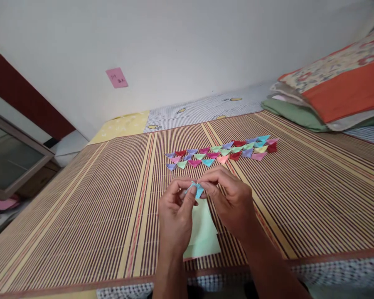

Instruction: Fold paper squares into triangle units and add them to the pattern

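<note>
A small piece of folded light-blue paper [198, 191] is held up between my two hands, above the mat. My left hand [177, 203] pinches it from the left, with the thumb across its front. From the right, my right hand [229, 195] has its thumb and forefinger closed on the paper's upper edge. Pale green paper sheets [203, 228] lie on the mat below my hands, partly covered by them. Beyond my hands, several small folded paper triangles [195, 163] in many colours sit in uneven rows.
A striped bamboo mat [112, 216] spreads under everything. At the far right, a floral and orange pillow [345, 89] rests on green folded cloth [294, 114]. A pink note [116, 77] is stuck on the white wall. At left stands a glass-fronted cabinet [15, 153].
</note>
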Available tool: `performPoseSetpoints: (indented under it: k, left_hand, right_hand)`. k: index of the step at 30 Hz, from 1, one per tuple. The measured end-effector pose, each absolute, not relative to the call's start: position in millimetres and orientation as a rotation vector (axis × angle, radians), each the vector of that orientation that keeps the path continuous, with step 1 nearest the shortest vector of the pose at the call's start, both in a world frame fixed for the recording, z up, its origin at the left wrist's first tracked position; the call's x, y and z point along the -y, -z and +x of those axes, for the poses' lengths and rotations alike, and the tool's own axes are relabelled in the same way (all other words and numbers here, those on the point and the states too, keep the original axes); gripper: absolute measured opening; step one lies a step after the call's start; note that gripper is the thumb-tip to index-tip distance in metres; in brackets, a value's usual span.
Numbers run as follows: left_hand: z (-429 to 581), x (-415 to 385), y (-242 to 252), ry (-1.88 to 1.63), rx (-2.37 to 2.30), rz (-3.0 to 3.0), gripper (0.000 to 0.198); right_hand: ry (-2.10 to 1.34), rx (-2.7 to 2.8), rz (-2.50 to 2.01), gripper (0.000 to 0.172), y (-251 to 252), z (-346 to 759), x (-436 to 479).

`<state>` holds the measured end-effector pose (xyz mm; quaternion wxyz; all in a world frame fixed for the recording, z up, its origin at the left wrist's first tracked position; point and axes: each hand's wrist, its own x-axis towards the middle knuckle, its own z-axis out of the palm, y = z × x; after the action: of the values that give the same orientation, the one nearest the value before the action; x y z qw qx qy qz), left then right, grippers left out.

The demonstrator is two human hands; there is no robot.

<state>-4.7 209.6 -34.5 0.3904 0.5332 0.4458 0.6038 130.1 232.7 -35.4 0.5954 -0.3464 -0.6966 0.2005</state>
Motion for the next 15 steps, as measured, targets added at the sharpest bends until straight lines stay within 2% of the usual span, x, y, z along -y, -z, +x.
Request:
performPoseSetpoints:
  k: [4,10,15]
  left_hand:
    - [-2.3,-210.9,34.9,-1.593,-1.104,1.284,0.007]
    - [-1.2,-211.7,34.4,-1.576,-1.061,1.214,0.008]
    - [0.3,-210.1,32.6,-1.556,-1.048,1.174,0.011]
  right_hand:
    - [-0.434,1.594,-0.815,0.017,37.6,129.8,-233.6]
    - [-0.625,1.553,-0.794,0.015,37.5,130.3,-231.3]
    - [-0.536,1.583,-0.816,0.013,33.4,133.1,-231.2]
